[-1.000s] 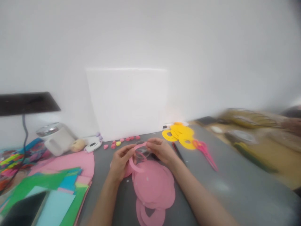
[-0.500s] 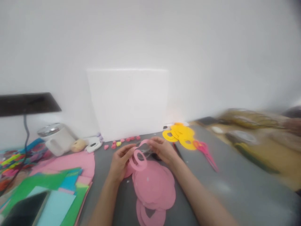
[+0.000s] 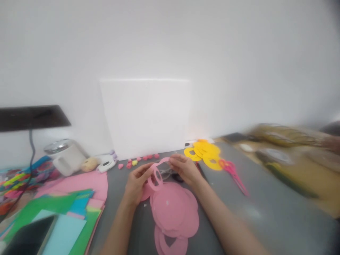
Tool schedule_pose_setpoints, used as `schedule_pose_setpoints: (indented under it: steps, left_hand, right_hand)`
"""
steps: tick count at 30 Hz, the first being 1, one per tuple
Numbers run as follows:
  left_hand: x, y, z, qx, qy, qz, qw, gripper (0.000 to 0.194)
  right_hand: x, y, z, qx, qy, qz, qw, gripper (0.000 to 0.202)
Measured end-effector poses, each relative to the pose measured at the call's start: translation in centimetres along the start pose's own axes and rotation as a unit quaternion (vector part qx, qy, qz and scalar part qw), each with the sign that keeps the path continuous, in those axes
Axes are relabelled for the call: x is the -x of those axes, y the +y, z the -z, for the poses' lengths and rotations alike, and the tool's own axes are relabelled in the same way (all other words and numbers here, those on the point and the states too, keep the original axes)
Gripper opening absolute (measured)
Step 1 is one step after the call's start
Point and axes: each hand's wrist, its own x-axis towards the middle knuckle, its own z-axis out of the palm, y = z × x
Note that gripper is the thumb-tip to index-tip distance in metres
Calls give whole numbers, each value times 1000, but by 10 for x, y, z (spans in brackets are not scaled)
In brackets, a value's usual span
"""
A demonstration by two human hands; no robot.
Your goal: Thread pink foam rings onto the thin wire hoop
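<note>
Pink paper rings [image 3: 154,180], linked or overlapping, hang between my two hands above the grey table. The fingers of my left hand [image 3: 136,182] pinch them on the left side. My right hand [image 3: 185,169] pinches the upper right end of the pink strip between thumb and fingertips. Below them lies a pile of pink paper discs [image 3: 172,209], with a pink ring shape [image 3: 183,245] at its near end. Behind my right fingers, a clear roll and something black are partly hidden.
Yellow paper rings [image 3: 212,150] and pink scissors [image 3: 235,177] lie to the right. Small heart beads [image 3: 134,163] line the back, before a white board [image 3: 146,117]. Coloured paper [image 3: 66,226], a phone [image 3: 29,235] and a white mug [image 3: 67,161] are at left.
The hanging pink rings have turned and now look narrower. Both hands keep their grip and have barely moved; the view has shifted slightly.
</note>
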Motion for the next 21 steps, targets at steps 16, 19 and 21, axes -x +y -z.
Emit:
schedule_pose_setpoints:
  steps: [16, 19, 21]
  left_hand:
    - [-2, 2, -3, -5, 32, -11, 999, 21]
    - [-1, 1, -1, -8, 22, -13, 1000, 20]
    - [-1, 1, 0, -24, 13, -14, 1000, 22]
  right_hand:
    - [1, -2, -3, -15, -35, 12, 999, 22]
    - [0, -1, -1, -14, -17, 11, 1000, 24]
    - [-1, -1, 0, -4, -5, 8, 1000, 24]
